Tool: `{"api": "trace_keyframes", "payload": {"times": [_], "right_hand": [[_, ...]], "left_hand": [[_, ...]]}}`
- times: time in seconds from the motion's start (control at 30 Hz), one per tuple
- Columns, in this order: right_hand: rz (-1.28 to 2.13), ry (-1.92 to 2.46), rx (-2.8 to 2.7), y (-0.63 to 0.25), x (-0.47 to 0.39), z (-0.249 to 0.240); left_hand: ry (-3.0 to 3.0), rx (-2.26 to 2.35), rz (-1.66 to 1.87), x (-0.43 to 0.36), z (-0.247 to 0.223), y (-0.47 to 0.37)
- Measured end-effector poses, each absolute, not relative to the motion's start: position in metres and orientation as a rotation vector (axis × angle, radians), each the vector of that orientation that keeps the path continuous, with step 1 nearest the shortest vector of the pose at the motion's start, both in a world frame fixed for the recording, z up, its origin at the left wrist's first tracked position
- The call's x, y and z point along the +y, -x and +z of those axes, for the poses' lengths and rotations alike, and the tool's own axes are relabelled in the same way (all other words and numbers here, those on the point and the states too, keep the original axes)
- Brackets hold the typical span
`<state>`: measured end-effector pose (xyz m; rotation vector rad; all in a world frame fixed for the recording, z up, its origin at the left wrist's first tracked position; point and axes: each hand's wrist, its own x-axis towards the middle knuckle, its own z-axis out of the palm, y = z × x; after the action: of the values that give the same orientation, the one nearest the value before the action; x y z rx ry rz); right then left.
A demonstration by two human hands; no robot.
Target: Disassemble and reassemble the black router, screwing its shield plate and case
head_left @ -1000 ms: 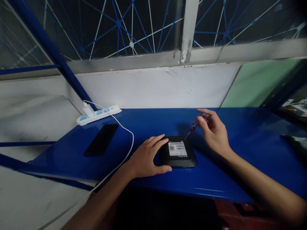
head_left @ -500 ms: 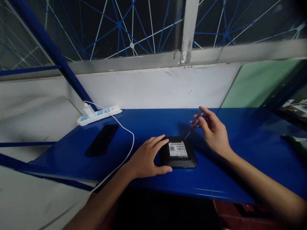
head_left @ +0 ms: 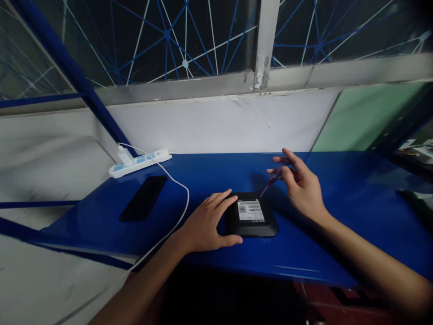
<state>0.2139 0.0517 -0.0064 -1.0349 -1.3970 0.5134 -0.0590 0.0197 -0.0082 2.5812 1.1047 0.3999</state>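
A flat black electronic device (head_left: 272, 227) with a white printed label (head_left: 250, 211) and a QR code lies on the blue table. My left hand (head_left: 208, 223) grips its left side, thumb at the front edge and fingers over the far left corner. In my right hand (head_left: 302, 187) is a screwdriver (head_left: 276, 175) with a see-through, reddish handle, pinched between thumb and fingers. Its shaft slants down to the left, and the tip meets the device near its far right corner. Whether the tip sits on a screw is too small to tell.
A black phone (head_left: 144, 198) lies on the table (head_left: 209, 171) at the left. Behind it, a white power strip (head_left: 142, 163) carries a plugged-in charger (head_left: 125, 155), whose white cable (head_left: 187, 198) runs past my left forearm. A dark green item (head_left: 414, 203) is at the right edge.
My right fingers have shifted slightly on the screwdriver handle, with the tip staying at the same corner. My left hand and the device hold their places.
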Motion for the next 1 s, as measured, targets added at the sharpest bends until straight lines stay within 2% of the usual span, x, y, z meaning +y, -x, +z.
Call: {"api": "trace_keyframes", "payload": {"times": [0.4,1.0], "right_hand": [[0.343,1.101,-1.318,-0.221,0.061,-0.007],[0.519,1.016,-1.457,-0.208,0.044,-0.007]], "left_hand": [[-2.546,1.136,0.466,0.022,-0.008,0.057],[-2.499,1.245,0.503,0.023,-0.011,0.057]]}}
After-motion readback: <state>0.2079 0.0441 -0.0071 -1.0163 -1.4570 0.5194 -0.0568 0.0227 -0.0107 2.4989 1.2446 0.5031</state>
